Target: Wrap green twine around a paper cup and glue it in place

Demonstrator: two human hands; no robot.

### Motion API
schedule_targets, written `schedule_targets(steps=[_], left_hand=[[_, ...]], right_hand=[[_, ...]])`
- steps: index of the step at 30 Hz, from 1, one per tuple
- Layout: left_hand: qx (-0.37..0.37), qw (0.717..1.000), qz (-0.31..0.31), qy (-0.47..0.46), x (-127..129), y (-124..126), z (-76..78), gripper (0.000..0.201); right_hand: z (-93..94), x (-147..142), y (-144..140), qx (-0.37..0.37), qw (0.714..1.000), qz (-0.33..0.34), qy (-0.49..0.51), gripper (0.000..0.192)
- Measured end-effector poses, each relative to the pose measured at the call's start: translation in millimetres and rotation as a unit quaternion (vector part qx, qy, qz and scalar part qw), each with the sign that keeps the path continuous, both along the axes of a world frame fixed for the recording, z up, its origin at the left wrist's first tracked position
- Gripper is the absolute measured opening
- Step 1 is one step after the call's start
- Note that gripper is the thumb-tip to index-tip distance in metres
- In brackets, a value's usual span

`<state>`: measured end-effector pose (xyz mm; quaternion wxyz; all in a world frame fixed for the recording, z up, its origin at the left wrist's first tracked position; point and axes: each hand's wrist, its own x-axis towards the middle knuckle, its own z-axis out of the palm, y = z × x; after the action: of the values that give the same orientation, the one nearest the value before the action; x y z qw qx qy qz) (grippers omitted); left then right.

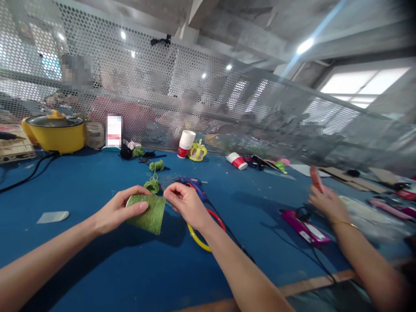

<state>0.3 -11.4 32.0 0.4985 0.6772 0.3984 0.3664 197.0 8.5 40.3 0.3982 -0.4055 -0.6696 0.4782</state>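
left hand (118, 211) grip clamped on green yarn-wrapped cup (147, 213), held just above blue surface (81, 190) | right hand (186, 203) fingers pinching green yarn strand at cup edge | glue gun (195, 185) just behind right hand

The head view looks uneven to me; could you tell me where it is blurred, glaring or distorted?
Head view: the left hand and green-wrapped cup are fairly sharp; a co-worker's hand at right is motion-blurred; the window and ceiling lamp glare, with a streak; the mesh screen bows from wide-angle distortion; soft shadows lie on the blue table.
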Motion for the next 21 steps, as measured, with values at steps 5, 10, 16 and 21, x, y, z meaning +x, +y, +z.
schedule_targets(steps=[5,10,16,21], left_hand=[[-0.012,1.0,-0.006,-0.009,-0.2,-0.1,-0.1,0.038],[-0.018,1.0,-0.009,-0.018,-0.8,-0.4,0.0,0.04],[-0.023,0.998,-0.018,-0.058,-1.8,2.4,-4.0,0.04],[-0.061,0.99,-0.015,-0.124,-1.6,1.8,-5.1,0.039]], right_hand=[[-3.0,-0.2,1.8,-0.016,1.0,0.006,0.014,0.033],[-2.6,-0.8,1.3,-0.03,0.999,0.0,0.016,0.033],[-2.5,-3.0,-0.6,-0.035,0.999,-0.015,0.019,0.029],[-5.8,-5.6,-0.9,-0.04,0.998,-0.018,0.043,0.028]])
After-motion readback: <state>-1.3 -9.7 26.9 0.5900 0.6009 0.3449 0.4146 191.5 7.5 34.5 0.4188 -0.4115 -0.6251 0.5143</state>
